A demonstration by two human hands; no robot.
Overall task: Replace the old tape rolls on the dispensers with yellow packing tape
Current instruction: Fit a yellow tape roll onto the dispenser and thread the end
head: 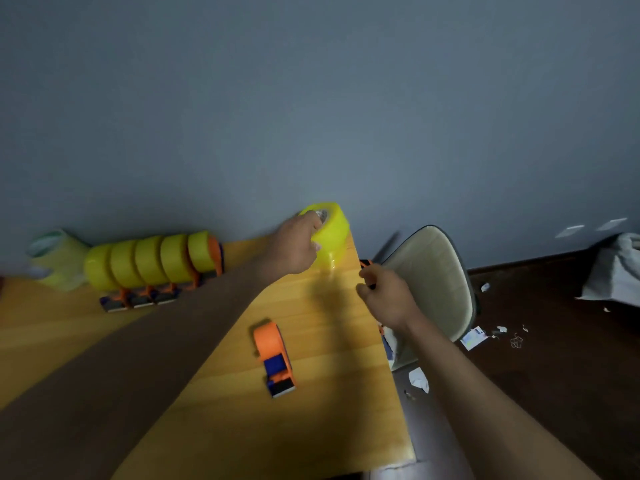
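Yellow packing tape (329, 233), a stack of bright rolls at the wooden table's (214, 427) far right corner, is gripped by the left hand (294, 245), fingers curled over its top. A small orange-black object (366, 264) is pinched by the curled right hand (388, 299).

Light: we see a dim room, the wall (311, 98) a flat grey-blue.
Shadows: we find a soft one on the table (242, 427), below the yellow tape stack (330, 237).
Blur: we note smeared rolls at far left.
Distortion: we see the table edges bend, wide-angle.
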